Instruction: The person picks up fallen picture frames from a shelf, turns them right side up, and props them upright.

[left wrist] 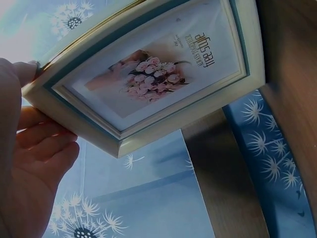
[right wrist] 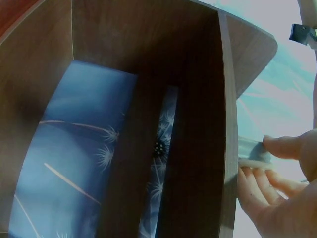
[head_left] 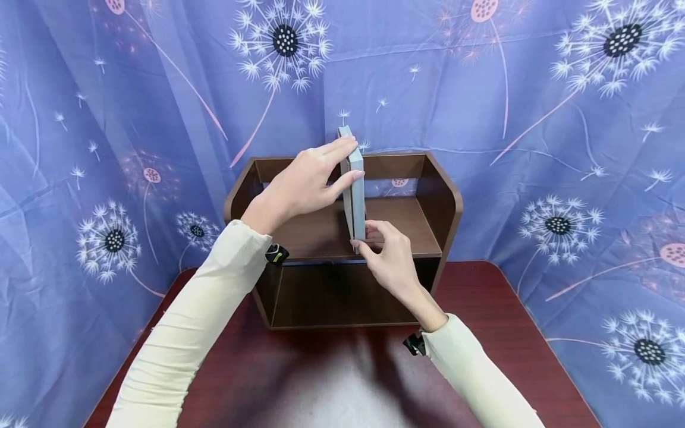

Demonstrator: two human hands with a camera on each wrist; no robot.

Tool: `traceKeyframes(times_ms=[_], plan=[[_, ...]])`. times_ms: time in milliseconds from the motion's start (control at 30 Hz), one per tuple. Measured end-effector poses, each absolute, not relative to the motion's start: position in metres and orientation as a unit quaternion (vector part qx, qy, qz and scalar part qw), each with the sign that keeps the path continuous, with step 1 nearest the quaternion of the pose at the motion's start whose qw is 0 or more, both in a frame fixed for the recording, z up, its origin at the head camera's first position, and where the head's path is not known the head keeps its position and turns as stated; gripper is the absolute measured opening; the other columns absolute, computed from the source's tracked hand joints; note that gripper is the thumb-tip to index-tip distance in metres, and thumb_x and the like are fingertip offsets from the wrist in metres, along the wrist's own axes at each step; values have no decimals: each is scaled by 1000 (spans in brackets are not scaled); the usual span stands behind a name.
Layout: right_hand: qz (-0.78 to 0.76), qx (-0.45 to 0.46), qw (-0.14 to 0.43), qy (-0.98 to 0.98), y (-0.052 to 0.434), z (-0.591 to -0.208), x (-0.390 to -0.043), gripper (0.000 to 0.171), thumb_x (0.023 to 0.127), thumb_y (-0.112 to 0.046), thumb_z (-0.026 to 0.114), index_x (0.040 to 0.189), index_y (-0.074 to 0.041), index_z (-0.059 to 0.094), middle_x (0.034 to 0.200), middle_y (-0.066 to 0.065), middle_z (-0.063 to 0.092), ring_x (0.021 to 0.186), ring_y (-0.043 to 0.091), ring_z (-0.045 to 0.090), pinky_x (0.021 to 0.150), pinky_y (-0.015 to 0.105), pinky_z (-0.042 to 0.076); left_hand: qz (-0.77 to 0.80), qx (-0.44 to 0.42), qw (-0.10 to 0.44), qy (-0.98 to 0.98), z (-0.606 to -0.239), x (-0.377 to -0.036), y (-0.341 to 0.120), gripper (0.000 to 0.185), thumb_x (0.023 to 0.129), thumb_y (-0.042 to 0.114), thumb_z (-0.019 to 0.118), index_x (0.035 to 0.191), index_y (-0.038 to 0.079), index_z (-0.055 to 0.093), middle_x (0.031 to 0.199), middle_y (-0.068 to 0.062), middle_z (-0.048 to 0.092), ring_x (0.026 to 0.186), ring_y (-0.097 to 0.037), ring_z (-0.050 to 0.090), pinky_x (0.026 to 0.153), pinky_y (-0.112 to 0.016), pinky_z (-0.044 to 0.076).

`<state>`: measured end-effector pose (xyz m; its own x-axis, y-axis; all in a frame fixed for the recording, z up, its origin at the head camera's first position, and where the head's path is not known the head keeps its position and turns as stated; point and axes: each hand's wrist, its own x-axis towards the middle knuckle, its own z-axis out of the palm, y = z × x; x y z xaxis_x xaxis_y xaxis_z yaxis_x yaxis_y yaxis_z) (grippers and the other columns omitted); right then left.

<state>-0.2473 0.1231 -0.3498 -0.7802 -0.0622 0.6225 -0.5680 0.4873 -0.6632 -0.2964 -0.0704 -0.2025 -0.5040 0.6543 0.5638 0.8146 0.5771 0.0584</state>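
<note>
shelf (head_left: 342,235) top: open both sides | blocked: picture frame (head_left: 354,190), side walls

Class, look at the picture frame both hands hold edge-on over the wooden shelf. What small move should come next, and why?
Probably lower the frame a touch until its bottom edge rests on the shelf. It stands upright, edge toward the camera. The left hand grips its top and the right hand pinches its lower corner near the shelf board. Whether it already touches the board is unclear.

Staged set — dandelion-print curtain (head_left: 508,119) backs table (head_left: 481,333).
</note>
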Motion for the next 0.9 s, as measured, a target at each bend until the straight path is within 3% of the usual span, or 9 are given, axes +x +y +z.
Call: traceKeyframes(times_ms=[100, 200, 300, 433, 500, 700, 900], plan=[[469, 207, 243, -823, 129, -346, -250, 31, 97, -18, 77, 122, -1, 72, 112, 16, 74, 102, 29, 78, 91, 44, 65, -155, -430, 250, -854, -203, -295, -72, 61, 109, 36, 58, 155, -2, 48, 163, -19, 48, 154, -30, 45, 128, -42, 37], [479, 210, 198, -829, 141, -336, -255, 35, 109, -32, 59, 123, -4, 73, 116, 15, 76, 107, 29, 77, 97, 46, 62, -150, -427, 249, -856, -202, -293, -72, 61, 109, 35, 58, 155, -3, 47, 163, -20, 47, 155, -30, 44, 129, -41, 36], [461, 202, 198, -842, 154, -324, -265, 40, 111, -38, 52, 121, -7, 76, 116, 13, 79, 107, 29, 76, 96, 48, 60, -148, -424, 247, -859, -202, -293, -71, 62, 109, 36, 57, 155, -3, 47, 163, -20, 47, 155, -30, 43, 129, -42, 35], [404, 198, 254, -856, 157, -314, -286, 25, 101, -23, 72, 115, -3, 76, 109, 16, 81, 99, 30, 78, 90, 47, 63, -148, -424, 246, -859, -200, -294, -70, 61, 109, 36, 57, 155, -3, 48, 163, -20, 47, 155, -30, 43, 129, -41, 35], [373, 200, 265, -867, 152, -311, -299, 23, 96, -14, 75, 114, 1, 75, 107, 18, 80, 97, 31, 79, 89, 46, 63, -147, -424, 244, -860, -199, -294, -70, 61, 109, 36, 57, 155, -2, 47, 164, -19, 46, 156, -29, 42, 130, -41, 34], [292, 194, 243, -904, 135, -316, -324, 20, 97, -13, 69, 110, 1, 75, 94, 16, 78, 85, 31, 72, 81, 48, 60, -149, -420, 232, -864, -200, -295, -71, 61, 110, 35, 55, 157, -3, 45, 165, -19, 44, 157, -29, 40, 131, -40, 32], [271, 171, 275, -906, 128, -323, -330, 17, 97, -10, 64, 106, 1, 74, 90, 18, 77, 82, 39, 73, 75, 54, 59, -146, -421, 227, -866, -200, -295, -70, 66, 108, 39, 59, 158, -1, 44, 166, -17, 43, 157, -27, 40, 130, -39, 33]])
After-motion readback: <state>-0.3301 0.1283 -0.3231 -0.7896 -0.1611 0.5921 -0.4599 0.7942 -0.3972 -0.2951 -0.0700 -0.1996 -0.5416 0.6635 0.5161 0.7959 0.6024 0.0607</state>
